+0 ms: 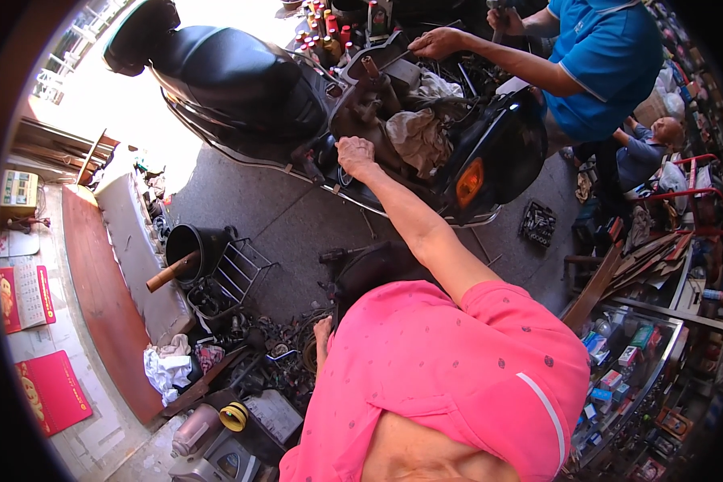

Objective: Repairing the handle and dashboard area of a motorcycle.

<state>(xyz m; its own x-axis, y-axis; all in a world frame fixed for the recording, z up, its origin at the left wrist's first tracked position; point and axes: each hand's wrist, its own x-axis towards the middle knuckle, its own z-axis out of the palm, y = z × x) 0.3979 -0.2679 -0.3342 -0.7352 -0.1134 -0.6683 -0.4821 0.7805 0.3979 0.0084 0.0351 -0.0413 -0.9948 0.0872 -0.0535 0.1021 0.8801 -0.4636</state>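
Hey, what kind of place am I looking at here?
Probably a small motor scooter repair shop: a black scooter stands partly stripped, oily metal parts litter the grey floor, and a glass display case holds small boxed goods.

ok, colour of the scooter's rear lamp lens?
Orange, on the scooter's rear lamp lens, set in the black tail; the head view shows it.
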